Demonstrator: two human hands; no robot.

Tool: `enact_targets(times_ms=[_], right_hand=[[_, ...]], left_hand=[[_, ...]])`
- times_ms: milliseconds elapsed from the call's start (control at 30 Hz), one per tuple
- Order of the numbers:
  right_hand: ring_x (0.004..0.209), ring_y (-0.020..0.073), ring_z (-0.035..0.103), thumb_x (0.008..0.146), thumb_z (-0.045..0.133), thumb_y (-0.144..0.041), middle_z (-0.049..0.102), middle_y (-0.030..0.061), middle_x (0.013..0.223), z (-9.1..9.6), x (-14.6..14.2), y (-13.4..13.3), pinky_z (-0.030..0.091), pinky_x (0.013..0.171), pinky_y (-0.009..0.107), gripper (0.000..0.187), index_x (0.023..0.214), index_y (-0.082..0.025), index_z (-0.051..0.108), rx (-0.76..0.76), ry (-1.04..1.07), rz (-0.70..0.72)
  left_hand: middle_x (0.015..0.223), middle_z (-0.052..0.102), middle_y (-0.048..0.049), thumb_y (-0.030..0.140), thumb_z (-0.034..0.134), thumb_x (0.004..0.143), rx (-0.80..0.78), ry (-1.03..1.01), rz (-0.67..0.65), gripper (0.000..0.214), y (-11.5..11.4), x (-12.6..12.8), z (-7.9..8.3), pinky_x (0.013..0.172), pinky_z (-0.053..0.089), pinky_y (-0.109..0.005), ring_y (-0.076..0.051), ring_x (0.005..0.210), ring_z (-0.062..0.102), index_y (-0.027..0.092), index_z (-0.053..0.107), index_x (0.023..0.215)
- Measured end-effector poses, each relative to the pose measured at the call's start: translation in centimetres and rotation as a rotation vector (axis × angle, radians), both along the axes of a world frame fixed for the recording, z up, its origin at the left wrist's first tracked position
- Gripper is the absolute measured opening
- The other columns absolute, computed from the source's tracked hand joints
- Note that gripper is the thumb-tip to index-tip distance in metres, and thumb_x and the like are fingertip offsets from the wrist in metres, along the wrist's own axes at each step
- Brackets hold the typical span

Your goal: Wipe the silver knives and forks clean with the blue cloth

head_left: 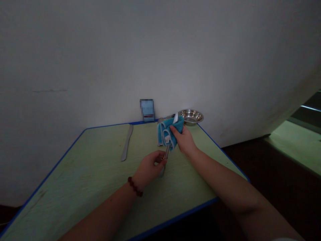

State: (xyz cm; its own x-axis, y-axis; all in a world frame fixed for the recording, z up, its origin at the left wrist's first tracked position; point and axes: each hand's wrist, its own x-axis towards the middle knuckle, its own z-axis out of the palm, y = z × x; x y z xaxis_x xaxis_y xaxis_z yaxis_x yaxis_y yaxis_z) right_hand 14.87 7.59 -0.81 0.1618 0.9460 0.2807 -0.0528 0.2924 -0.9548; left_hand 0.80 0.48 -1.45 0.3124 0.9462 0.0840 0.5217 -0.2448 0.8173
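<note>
My left hand (152, 165) grips the lower handle of a slim metal utensil (166, 153) between thumb and fingers. The utensil slants upward and its upper part goes into a blue cloth (163, 129) with a pale edge and a white tag. My right hand (184, 139) pinches that cloth around it, thumb on top. A pale shiny tip sticks out above the cloth, but the folds hide what kind of utensil it is. Left of my hands, a table knife (127, 142) lies flat on the table.
A shiny steel bowl (198, 117) stands at the table's back right corner. Partly hidden behind the cloth is ridged metal, perhaps fork tines (169, 117). A blurred upright object (147, 110) leans on the wall (112, 67). The pale green table (87, 167) has a blue edge.
</note>
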Motion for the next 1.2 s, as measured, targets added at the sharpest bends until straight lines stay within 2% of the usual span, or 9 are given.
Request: enact_targets(times_ms=[633,1200], right_hand=[[0.056,0.0104,0.055,0.058,0.059,-0.043,0.061,-0.0003,0.066,0.9,0.6,0.4,0.046,0.058,0.025,0.030,0.071,-0.016,0.056,-0.020,0.159,-0.012],[0.065,0.0145,0.060,0.058,0.060,-0.042,0.065,0.0020,0.072,1.0,1.3,1.4,0.048,0.065,0.029,0.030,0.074,-0.016,0.057,-0.066,0.246,-0.032]], left_hand=[[0.083,0.063,-0.0047,0.027,0.046,0.069,-0.031,0.038,-0.037,0.021,-0.2,0.0,0.2,0.067,0.045,-0.029,-0.017,0.074,0.058,0.018,0.056,0.085],[0.077,0.064,-0.0031,0.024,0.047,0.068,-0.054,0.036,-0.034,0.018,-0.4,0.0,0.2,0.066,0.045,-0.029,-0.016,0.071,0.058,0.019,0.057,0.082]])
